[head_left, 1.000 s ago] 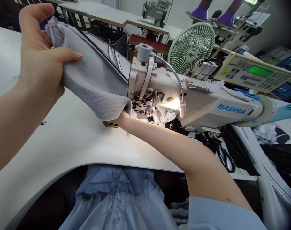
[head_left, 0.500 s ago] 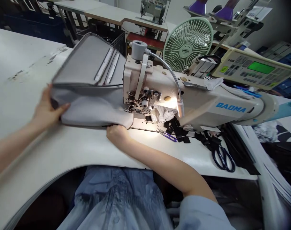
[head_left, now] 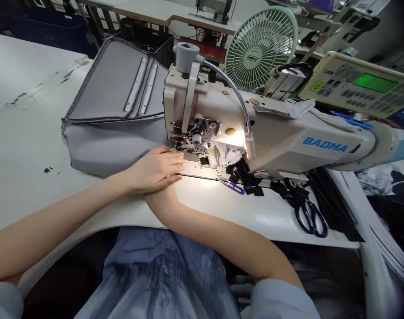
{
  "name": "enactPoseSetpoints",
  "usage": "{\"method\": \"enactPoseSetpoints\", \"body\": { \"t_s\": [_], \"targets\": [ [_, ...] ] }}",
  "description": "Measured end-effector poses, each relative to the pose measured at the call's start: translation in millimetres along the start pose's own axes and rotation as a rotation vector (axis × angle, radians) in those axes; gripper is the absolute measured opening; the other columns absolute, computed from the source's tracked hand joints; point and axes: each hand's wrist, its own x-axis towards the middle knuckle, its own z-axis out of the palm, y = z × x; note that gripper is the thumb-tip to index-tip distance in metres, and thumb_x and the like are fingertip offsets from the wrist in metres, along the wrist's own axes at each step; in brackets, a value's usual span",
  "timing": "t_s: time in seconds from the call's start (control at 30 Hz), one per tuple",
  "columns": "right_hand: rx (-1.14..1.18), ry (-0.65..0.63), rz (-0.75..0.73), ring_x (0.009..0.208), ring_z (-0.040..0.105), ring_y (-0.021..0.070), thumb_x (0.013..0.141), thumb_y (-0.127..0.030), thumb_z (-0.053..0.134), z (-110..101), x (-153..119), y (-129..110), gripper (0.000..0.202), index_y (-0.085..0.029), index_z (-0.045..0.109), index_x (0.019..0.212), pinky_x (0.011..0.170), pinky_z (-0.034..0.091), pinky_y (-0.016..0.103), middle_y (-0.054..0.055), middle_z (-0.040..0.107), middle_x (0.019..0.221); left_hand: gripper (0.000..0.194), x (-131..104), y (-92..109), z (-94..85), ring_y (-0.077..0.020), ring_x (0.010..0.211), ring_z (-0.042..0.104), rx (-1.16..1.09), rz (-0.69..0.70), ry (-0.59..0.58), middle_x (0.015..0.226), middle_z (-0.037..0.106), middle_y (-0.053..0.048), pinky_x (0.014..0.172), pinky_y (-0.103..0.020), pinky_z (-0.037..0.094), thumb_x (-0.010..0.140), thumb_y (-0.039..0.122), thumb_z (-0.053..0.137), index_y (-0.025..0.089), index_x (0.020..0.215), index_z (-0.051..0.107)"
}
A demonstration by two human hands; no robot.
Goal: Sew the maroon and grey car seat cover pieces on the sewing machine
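Observation:
A large grey fabric piece (head_left: 105, 148) with dark edging and two white strips lies left of the sewing machine (head_left: 208, 102), its near right corner by the machine's needle area. My left hand (head_left: 157, 170) lies over that corner, palm down, its fingers extended toward the presser foot. Beneath it, my right hand (head_left: 162, 199) is mostly covered by the left one at the fabric's near edge. The fingers of my right hand are hidden, so what they grip cannot be seen.
Purple snips (head_left: 233, 186), black fabric bits (head_left: 248, 179) and dark-handled scissors (head_left: 311, 219) lie right of the needle area. Behind the machine stands a green fan (head_left: 260, 51). A control panel (head_left: 358, 84) is at the upper right.
My left hand has left the fabric's far left edge and moved right, onto the corner by the needle and over my right hand. The view has shifted slightly.

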Motion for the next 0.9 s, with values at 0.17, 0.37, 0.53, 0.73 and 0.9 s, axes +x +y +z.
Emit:
{"method": "enactPoseSetpoints", "body": {
  "t_s": [0.17, 0.37, 0.53, 0.73, 0.9],
  "targets": [
    [-0.176, -0.195, -0.010, 0.060, 0.066, 0.0216, 0.088, 0.002, 0.043, -6.6, -16.4, 1.0, 0.028, 0.001, 0.071, 0.094, 0.044, 0.045, 0.028, 0.024, 0.072, 0.086, 0.044, -25.2, -26.0, -0.6, -0.0249, 0.130, 0.056, 0.053, -0.058, -0.051, 0.136, 0.064, -0.008, 0.109, -0.043, 0.039, 0.084, 0.020, 0.046, 0.023, 0.124, 0.063],
    [-0.226, -0.323, -0.099, 0.067, 0.063, 0.0209, 0.087, 0.001, 0.043, -26.1, -23.0, 7.3, 0.025, -0.005, 0.067, 0.090, 0.050, 0.039, 0.028, 0.019, 0.067, 0.085, 0.040, -24.3, -13.2, 2.9, -0.0303, 0.113, 0.060, 0.113, -0.144, -0.126, 0.120, 0.067, -0.013, 0.095, -0.046, 0.044, 0.076, 0.027, 0.057, 0.020, 0.116, 0.062],
    [-0.093, -0.194, -0.191, 0.073, 0.059, 0.0190, 0.098, -0.011, 0.043, -42.5, -41.0, 46.3, 0.022, -0.016, 0.064, 0.093, 0.058, 0.040, 0.031, 0.008, 0.065, 0.085, 0.036, -9.1, -18.1, 14.8, -0.0310, 0.103, 0.062, 0.158, -0.265, -0.096, 0.106, 0.070, -0.013, 0.081, -0.043, 0.044, 0.075, 0.014, 0.053, 0.019, 0.109, 0.065],
    [-0.202, 0.213, -0.140, 0.088, 0.054, 0.0203, 0.103, -0.014, 0.039, -10.1, -10.0, 92.8, 0.023, -0.019, 0.062, 0.100, 0.074, 0.038, 0.035, 0.008, 0.066, 0.102, 0.024, -12.9, -35.5, 20.5, -0.0241, 0.093, 0.064, -0.253, -0.355, 0.109, 0.099, 0.071, -0.005, 0.083, -0.036, 0.047, 0.079, 0.027, 0.050, 0.021, 0.097, 0.065],
    [-0.228, 0.323, -0.280, 0.088, 0.054, 0.0195, 0.104, -0.013, 0.037, 2.2, 22.6, 100.3, 0.028, -0.020, 0.061, 0.094, 0.080, 0.038, 0.034, 0.005, 0.063, 0.088, 0.038, -23.9, -39.3, 28.1, -0.0255, 0.099, 0.062, -0.300, -0.364, 0.157, 0.107, 0.068, -0.008, 0.086, -0.036, 0.048, 0.077, 0.027, 0.053, 0.017, 0.113, 0.060]
  ]
}}
